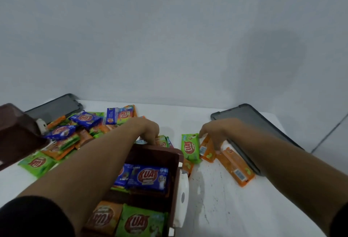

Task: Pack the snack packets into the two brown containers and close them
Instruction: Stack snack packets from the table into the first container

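A brown container stands open at the bottom centre, holding blue, orange and green snack packets. My left hand reaches over its far rim, fingers closed on a small stack of packets just beyond it. My right hand rests to the right on an orange packet, fingertips also touching a green packet. Whether it grips either is unclear. A second brown container sits at the left edge, tilted.
A pile of loose packets covers the table's left half. One more orange packet lies on the right. Dark grey lids lie at the back left and back right. A pale wall stands behind the white table.
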Available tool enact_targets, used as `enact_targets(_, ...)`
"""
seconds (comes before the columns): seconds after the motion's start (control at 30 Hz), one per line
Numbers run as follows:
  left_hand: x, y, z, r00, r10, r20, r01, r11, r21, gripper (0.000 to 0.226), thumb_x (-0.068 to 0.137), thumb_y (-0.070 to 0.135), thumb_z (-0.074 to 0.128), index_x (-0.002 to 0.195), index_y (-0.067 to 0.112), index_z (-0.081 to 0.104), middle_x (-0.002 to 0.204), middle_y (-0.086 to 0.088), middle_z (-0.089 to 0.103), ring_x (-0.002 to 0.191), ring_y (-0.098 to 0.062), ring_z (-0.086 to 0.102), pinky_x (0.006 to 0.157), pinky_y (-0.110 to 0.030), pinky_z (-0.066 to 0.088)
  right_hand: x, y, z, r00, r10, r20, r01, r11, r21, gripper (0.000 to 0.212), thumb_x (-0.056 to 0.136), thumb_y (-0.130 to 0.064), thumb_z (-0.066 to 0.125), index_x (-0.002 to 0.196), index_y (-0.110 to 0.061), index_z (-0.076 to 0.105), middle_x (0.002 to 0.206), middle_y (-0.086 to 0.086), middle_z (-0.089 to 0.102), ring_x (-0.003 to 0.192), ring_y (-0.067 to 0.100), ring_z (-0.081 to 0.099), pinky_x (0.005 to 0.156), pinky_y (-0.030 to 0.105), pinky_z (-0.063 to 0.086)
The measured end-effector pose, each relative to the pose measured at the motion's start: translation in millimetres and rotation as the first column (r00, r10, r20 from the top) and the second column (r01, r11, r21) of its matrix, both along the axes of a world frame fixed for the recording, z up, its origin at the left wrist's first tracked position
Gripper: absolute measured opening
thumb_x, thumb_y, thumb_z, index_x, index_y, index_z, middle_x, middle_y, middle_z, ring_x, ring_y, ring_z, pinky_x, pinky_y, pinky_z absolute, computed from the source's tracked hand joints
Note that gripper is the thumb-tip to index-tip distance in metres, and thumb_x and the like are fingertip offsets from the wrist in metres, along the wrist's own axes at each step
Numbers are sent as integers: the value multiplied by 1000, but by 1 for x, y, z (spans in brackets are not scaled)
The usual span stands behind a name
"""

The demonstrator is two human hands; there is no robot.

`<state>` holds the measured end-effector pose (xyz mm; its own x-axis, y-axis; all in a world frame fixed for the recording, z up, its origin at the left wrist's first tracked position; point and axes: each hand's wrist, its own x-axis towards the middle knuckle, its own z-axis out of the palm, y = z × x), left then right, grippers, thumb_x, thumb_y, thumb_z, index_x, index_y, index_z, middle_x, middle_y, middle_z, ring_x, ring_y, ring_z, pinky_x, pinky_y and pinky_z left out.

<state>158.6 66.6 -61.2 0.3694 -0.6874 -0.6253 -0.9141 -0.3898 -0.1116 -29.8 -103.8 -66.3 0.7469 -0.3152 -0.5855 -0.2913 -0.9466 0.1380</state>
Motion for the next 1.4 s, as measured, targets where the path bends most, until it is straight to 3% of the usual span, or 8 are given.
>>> enact_targets(0.2, 4, 3, -4, 999, -35, -19, 35, 999, -42, 47, 88, 53, 69, 111, 13, 69, 109, -5, 66, 96, -22, 62, 77, -34, 50, 7, -6, 2, 996, 60, 64, -60, 998, -10, 43, 68, -21, 88, 102, -18, 62, 104, 1, 63, 91, 21, 56, 61, 29, 43)
enact_targets(0.27, 8, 4, -4, 999, -35, -34, 33, 998, -58, 46, 86, 54, 68, 110, 16, 68, 107, -3, 65, 95, -20, 61, 80, -35, 49, 9, -7, 6, 993, 55, 109, -57, 998, 13, 36, 72, -20, 84, 100, -20, 62, 99, 0, 62, 91, 22, 57, 65, 31, 45)
enact_targets(0.43, 11, 9, 0, 998, 6, -69, -13, 994, -111, 45, 84, 50, 70, 117, 19, 66, 110, 0, 66, 99, -18, 62, 90, -39, 53, 10, -2, 1, 993, 87, -81, -85, 996, 23, 78, 61, -37, 93, 127, -30, 52, 124, 0, 56, 108, 25, 58, 89, 44, 54)
enact_targets(0.67, 12, 13, 13, 993, 25, -113, -46, 982, -181, 48, 77, 46, 77, 116, 20, 67, 107, 0, 67, 97, -18, 63, 88, -41, 56, 4, 0, -1, 997, 51, 57, -52, 999, 9, 46, 67, -23, 86, 78, -23, 42, 81, -6, 50, 76, 17, 49, 66, 34, 49)
enact_targets(0.83, 11, 17, 35, 996, -28, -90, 1, 960, -281, 31, 79, 38, 76, 102, 19, 66, 90, 2, 63, 83, -16, 59, 66, -30, 42, 1, -1, 22, 963, -36, 269, -6, 988, 155, 37, 75, -13, 72, 75, -21, 36, 75, -5, 42, 63, 13, 34, 56, 29, 31)
enact_targets(1.03, 13, 30, 68, 973, -62, -223, -35, 912, -408, 29, 66, 42, 73, 89, 24, 68, 85, 3, 65, 81, -18, 61, 74, -37, 50, 3, 14, 53, 872, -280, 402, 87, 896, 435, 23, 78, -14, 72, 82, -12, 49, 71, -2, 57, 60, 13, 52, 58, 28, 43)
enact_targets(1.2, 15, 58, 87, 834, -28, -551, -289, 829, -479, 35, 66, 32, 64, 93, 12, 74, 89, -2, 72, 77, -18, 64, 69, -34, 51, 7, 46, 71, 824, -420, 380, 92, 761, 642, 27, 84, -9, 70, 107, -5, 57, 102, 12, 73, 87, 19, 75, 69, 41, 60)
enact_targets(1.4, 26, 109, 98, 460, 46, -887, -508, 833, -220, 41, 92, 38, 57, 102, -2, 60, 87, -19, 70, 59, -20, 59, 51, -27, 47, 8, 110, 92, 788, -490, 373, 120, 716, 687, 29, 89, -17, 71, 110, -17, 51, 91, 12, 66, 67, 13, 62, 53, 29, 44)
